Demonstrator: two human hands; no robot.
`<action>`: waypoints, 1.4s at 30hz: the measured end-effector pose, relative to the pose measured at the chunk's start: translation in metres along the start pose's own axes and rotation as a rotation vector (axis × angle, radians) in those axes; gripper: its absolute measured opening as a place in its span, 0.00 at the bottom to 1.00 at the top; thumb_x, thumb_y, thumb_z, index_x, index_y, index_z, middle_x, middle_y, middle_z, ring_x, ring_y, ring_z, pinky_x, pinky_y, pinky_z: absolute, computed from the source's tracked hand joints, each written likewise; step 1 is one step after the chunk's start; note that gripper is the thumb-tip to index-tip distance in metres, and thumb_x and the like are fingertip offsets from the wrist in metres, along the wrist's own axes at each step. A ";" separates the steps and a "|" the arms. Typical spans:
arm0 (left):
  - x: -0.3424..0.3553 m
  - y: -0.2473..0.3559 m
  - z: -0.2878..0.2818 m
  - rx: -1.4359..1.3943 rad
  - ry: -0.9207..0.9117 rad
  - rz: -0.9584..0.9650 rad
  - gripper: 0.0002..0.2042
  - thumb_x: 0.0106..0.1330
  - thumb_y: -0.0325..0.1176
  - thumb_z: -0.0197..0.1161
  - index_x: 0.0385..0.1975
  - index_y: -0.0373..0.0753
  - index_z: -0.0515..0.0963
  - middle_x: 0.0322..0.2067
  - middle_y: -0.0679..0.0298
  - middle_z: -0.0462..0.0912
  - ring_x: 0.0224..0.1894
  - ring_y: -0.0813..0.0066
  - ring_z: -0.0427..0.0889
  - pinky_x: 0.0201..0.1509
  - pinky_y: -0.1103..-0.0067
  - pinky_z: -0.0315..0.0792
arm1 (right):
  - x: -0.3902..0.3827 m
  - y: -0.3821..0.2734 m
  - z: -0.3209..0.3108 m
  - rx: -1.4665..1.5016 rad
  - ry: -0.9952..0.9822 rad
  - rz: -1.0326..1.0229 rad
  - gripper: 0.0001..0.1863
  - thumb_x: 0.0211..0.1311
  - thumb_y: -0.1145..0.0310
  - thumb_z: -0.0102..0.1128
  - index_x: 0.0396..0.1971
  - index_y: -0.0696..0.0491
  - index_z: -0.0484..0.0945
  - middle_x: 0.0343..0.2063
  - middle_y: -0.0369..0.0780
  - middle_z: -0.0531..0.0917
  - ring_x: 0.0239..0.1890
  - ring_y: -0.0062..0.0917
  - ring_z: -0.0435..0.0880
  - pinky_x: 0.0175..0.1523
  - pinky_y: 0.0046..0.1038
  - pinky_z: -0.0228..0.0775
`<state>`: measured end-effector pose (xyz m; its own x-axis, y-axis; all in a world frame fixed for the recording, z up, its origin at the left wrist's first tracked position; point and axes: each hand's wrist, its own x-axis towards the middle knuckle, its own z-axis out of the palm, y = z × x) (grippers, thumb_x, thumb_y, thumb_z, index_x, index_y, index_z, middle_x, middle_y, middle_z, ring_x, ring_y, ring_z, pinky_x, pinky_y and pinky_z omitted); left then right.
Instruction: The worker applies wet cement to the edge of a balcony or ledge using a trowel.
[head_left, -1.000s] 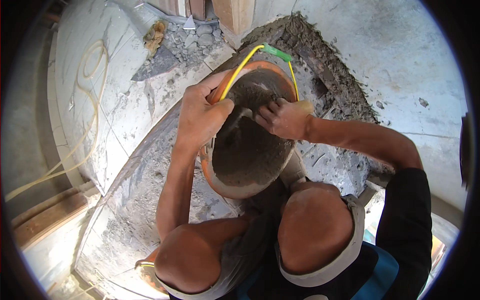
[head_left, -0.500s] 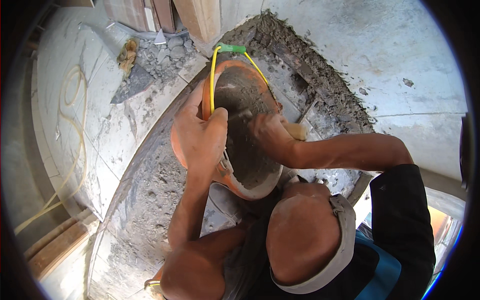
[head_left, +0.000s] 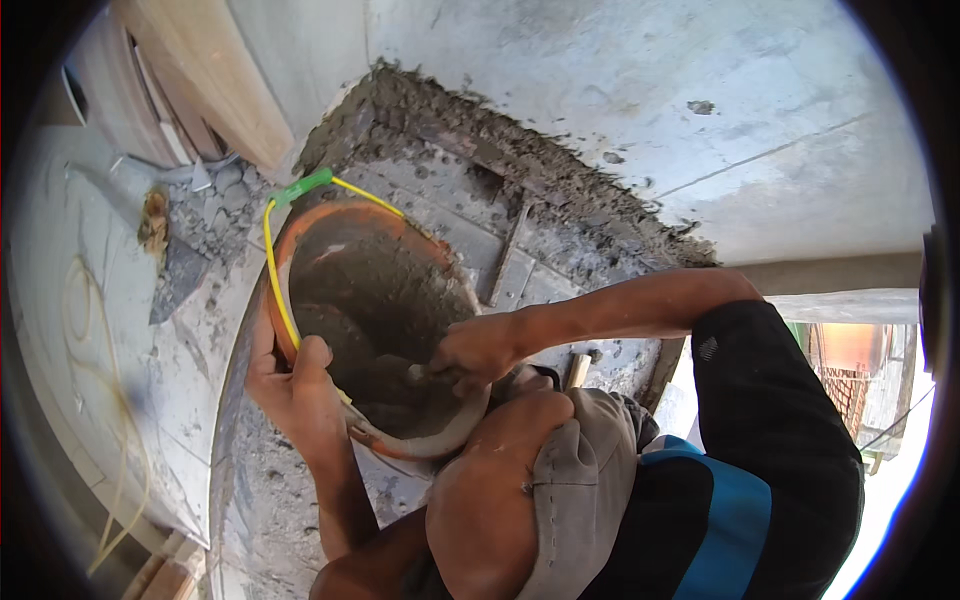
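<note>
An orange bucket (head_left: 425, 228), tilted, stands before me with wet grey mortar (head_left: 350, 290) inside. Its yellow wire handle with a green grip (head_left: 302, 187) rests up against the far rim. My left hand (head_left: 295, 385) is closed on the bucket's left rim, the thumb on top. Down inside the near right part of the bucket is my right hand (head_left: 475, 352), its fingers curled round a trowel that shows hardly at all; its blade is hidden in the mortar. My bent knee (head_left: 490, 500) is close against the bucket's near side.
Fresh mortar (head_left: 560, 165) runs along the wall foot. A thin bar (head_left: 510, 255) lies on the tiles, and a wooden handle (head_left: 578, 370) shows below my right forearm. Rubble (head_left: 225, 195) and a coiled pale hose (head_left: 85, 300) lie to the left, near leaning boards (head_left: 215, 80).
The view has shifted, so the bucket sits further left and its mouth faces me more. My right hand has moved toward the near end of the bucket; the trowel's wooden handle no longer shows.
</note>
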<state>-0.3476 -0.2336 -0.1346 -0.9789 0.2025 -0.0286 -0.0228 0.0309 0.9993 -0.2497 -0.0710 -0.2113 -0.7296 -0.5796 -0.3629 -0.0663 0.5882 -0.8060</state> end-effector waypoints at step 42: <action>0.011 -0.057 -0.132 0.189 0.049 -0.173 0.32 0.43 0.28 0.50 0.56 0.28 0.68 0.49 0.57 0.75 0.49 0.71 0.73 0.54 0.82 0.64 | -0.340 0.090 0.066 0.317 0.970 1.038 0.18 0.57 0.56 0.58 0.23 0.58 0.75 0.16 0.39 0.77 0.20 0.26 0.77 0.27 0.28 0.68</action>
<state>-0.3837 -0.3627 -0.1884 -0.9725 0.1306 -0.1929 -0.1570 0.2441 0.9570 0.0372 0.1414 -0.1912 -0.5270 0.6973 -0.4858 0.8229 0.2758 -0.4968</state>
